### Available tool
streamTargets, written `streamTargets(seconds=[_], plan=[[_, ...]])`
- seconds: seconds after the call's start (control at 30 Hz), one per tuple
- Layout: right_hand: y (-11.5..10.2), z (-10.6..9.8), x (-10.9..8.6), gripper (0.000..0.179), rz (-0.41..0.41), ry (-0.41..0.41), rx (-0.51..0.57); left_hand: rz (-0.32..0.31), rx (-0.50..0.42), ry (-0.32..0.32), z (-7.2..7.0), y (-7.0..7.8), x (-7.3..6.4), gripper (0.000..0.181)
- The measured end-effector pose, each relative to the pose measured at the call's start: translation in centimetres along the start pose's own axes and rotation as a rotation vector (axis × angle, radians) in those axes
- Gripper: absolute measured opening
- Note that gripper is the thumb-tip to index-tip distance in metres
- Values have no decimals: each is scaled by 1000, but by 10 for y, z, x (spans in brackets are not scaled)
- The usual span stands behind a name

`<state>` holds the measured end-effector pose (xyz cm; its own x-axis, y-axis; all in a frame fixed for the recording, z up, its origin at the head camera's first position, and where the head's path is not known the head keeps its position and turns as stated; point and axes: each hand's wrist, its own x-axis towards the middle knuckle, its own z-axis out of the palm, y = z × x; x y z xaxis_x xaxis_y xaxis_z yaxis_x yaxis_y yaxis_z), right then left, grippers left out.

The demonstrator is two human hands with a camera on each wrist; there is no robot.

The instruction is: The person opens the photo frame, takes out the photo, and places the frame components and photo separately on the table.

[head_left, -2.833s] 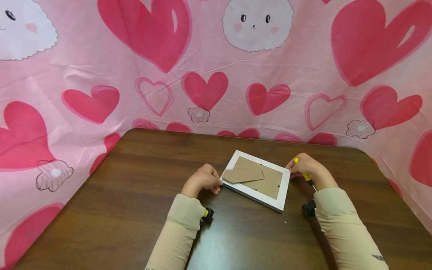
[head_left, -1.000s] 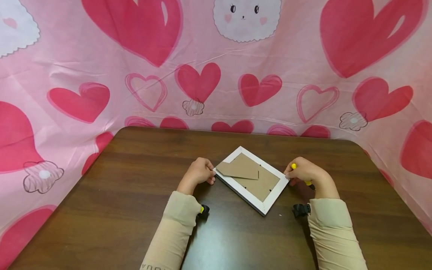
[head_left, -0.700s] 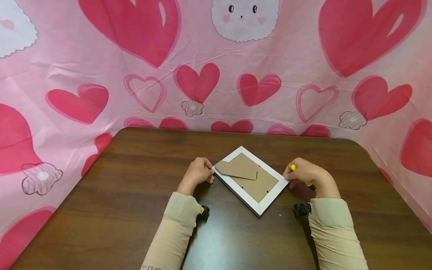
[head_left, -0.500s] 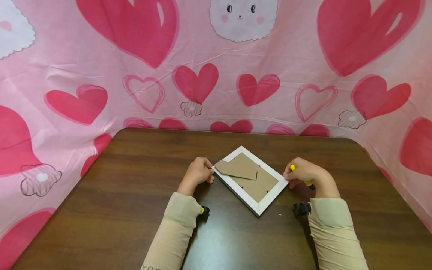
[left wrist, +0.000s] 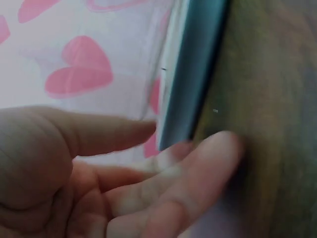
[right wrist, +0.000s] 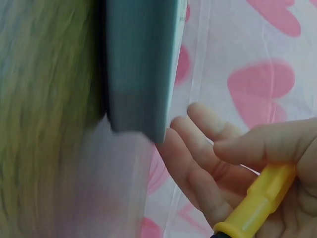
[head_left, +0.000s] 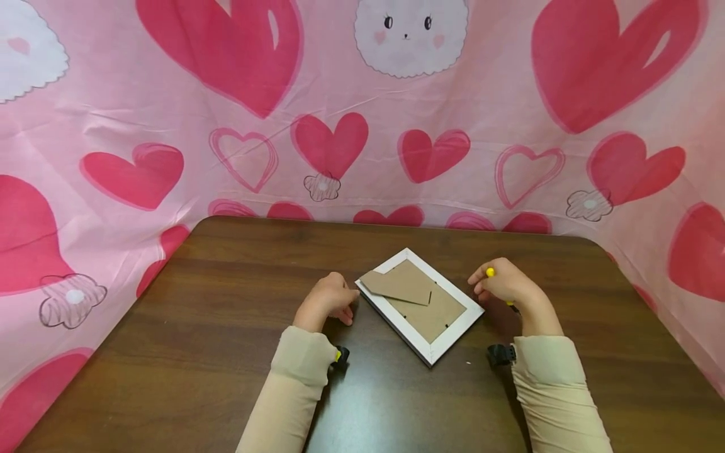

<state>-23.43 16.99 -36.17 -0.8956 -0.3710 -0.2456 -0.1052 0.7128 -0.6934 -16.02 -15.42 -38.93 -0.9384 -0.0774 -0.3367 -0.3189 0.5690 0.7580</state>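
A white picture frame (head_left: 455, 331) lies back side up and turned at an angle on the table. Its brown backing board (head_left: 450, 303) carries a cardboard stand flap (head_left: 396, 287), and small dark tabs show along the board's edges. My left hand (head_left: 327, 301) is beside the frame's left corner, thumb and fingers apart around that corner in the left wrist view. My right hand (head_left: 506, 283) holds a yellow-handled screwdriver (right wrist: 262, 198) against the palm under the thumb. Its fingertips are just off the frame's right corner. The screwdriver's shaft is hidden in the right wrist view.
The dark brown wooden table (head_left: 170, 352) spreads out on all sides of the frame. A tiny white speck (head_left: 468, 362) lies right of the frame's near corner. A pink cloth (head_left: 351, 75) with hearts hangs behind and at the sides.
Over the earlier frames the picture frame turned clockwise between both hands. Since half a second ago both hands have let go of its corners and drawn slightly away; the screwdriver stays in the right hand.
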Motion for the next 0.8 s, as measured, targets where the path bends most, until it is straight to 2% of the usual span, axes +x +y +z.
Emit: streamTargets(seconds=[0.07, 0.2, 0.3, 0.43, 0.6, 0.8], plan=[[-3, 3, 1, 26, 9, 32, -11, -9, -17, -68, 1, 4, -5, 28], [-10, 13, 4, 24, 35, 55, -52, 12, -43, -185, 6, 7, -9, 32], [-14, 20, 5, 22, 43, 53, -104, 12, -50, -226, 10, 4, -9, 34], [-16, 24, 5, 23, 16, 51, -164, 10, -81, -222, 14, 3, -6, 35], [-20, 25, 6, 26, -5, 46, -190, 27, -97, -199, 17, 5, -3, 32], [-22, 26, 5, 26, 18, 35, -201, 38, -157, -201, 20, 6, -1, 26]])
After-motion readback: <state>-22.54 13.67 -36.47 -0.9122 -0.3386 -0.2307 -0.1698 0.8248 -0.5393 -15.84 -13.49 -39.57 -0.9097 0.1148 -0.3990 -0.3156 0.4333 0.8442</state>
